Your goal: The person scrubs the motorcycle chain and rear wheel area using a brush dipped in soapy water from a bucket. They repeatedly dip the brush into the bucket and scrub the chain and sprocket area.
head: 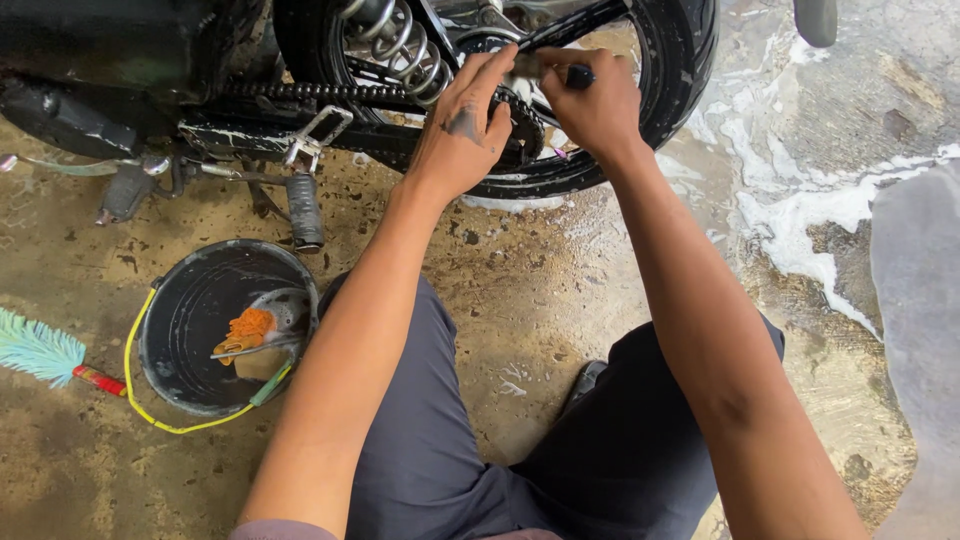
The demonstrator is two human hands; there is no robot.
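I crouch beside a motorcycle's black rear wheel (680,70). My right hand (597,100) is closed round a small dark-handled brush (578,76), held against the chain and sprocket area. My left hand (462,125) rests on the drive chain (300,92) next to it, fingers stretched toward the brush; whether it grips anything is hidden. A coiled shock spring (400,45) sits just above my left hand. Both forearms reach forward over my dark trousers (420,440).
A black bucket (180,330) with a yellow handle stands at my left knee, holding an orange brush and a sponge. A teal brush with a red grip (45,352) lies left of it. The footpeg (305,205) hangs nearby. Soapy foam (800,215) covers the wet concrete on the right.
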